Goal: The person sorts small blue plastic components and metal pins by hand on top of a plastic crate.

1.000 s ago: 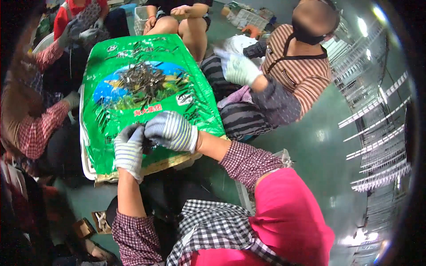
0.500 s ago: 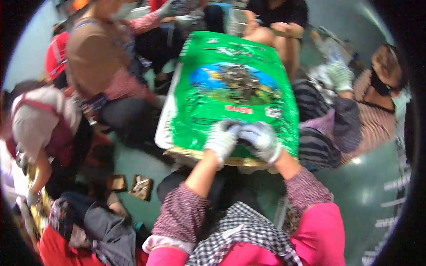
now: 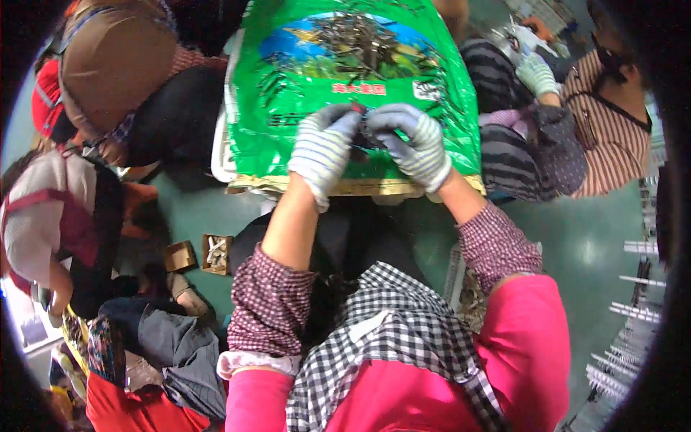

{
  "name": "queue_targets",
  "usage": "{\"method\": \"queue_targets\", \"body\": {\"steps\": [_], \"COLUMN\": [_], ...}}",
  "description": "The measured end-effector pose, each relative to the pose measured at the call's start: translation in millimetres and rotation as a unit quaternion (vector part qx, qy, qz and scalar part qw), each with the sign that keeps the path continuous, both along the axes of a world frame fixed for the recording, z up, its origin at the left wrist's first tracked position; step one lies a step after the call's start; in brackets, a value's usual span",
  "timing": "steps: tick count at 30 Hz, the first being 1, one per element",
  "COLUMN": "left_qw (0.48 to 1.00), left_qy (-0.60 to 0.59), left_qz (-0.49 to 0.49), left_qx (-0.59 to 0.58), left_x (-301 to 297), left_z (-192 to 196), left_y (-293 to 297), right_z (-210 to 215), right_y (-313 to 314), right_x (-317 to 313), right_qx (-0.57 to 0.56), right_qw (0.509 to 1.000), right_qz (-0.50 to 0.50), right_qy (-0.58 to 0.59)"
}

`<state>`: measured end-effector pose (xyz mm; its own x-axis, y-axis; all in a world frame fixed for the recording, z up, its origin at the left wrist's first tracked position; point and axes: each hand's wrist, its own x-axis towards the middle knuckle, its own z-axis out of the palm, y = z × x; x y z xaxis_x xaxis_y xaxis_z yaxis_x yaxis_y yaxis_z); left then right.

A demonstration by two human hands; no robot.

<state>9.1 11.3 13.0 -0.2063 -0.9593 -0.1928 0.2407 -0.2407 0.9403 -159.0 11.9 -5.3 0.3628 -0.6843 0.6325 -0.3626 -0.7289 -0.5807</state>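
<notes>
A: Where are we right now?

B: We have both gloved hands up at the near end of the green printed sack [image 3: 302, 108] that covers the work surface. Our left hand [image 3: 322, 150] and right hand [image 3: 412, 144] meet over 1 small dark piece [image 3: 366, 133], and the fingertips of both pinch in toward it.

A: Are we actually holding it?

B: It looks so. The left hand's fingers are curled tight and narrow around its left side, and the right hand's thumb and forefinger close on its right side. The piece is small and partly hidden by the striped gloves, so we cannot tell what it is beyond dark and thin.

A: So which step is this?

B: We judge it as working 1 piece between the 2 hands, pulling or picking it apart, while the heap of dark pieces [image 3: 360, 43] lies farther up the sack, well apart from our hands.

A: What does the next move call for?

B: Probably a steady pinch on both sides and a small, controlled pull, kept low over the sack so that loose bits land on it. A co-worker's gloved hand [image 3: 536, 72] is off to the right, clear of ours.
</notes>
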Motion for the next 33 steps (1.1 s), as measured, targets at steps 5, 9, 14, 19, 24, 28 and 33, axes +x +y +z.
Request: {"method": "queue_targets", "body": {"steps": [5,9,14,19,24,28,33], "left_qw": [0.999,0.999,0.998,0.999,0.998,0.999,1.0], "left_qy": [0.016,-0.002,-0.046,-0.006,-0.003,0.002,-0.016], "left_qz": [-0.032,-0.042,-0.039,-0.054,-0.051,-0.036,-0.006], "left_qx": [0.012,0.009,-0.008,0.0,-0.022,-0.032,-0.025], "left_x": [-10,-12,-13,-11,-14,-14,-7], "left_z": [-4,-9,-1,-1,6,3,-6], "left_y": [0,0,3,3,7,9,12], "right_z": [-7,-7,-4,4,9,15,4], "right_y": [4,7,9,10,24,32,39], "right_x": [-11,-15,-19,-17,-17,-18,4], "right_qx": [0.011,0.0,-0.019,-0.01,0.096,0.093,0.223], "right_qw": [1.0,1.0,0.999,0.999,0.995,0.995,0.956], "right_qz": [-0.005,-0.013,-0.014,-0.002,-0.003,-0.003,-0.028], "right_qy": [-0.021,-0.006,0.048,0.034,-0.03,-0.045,-0.189]}}
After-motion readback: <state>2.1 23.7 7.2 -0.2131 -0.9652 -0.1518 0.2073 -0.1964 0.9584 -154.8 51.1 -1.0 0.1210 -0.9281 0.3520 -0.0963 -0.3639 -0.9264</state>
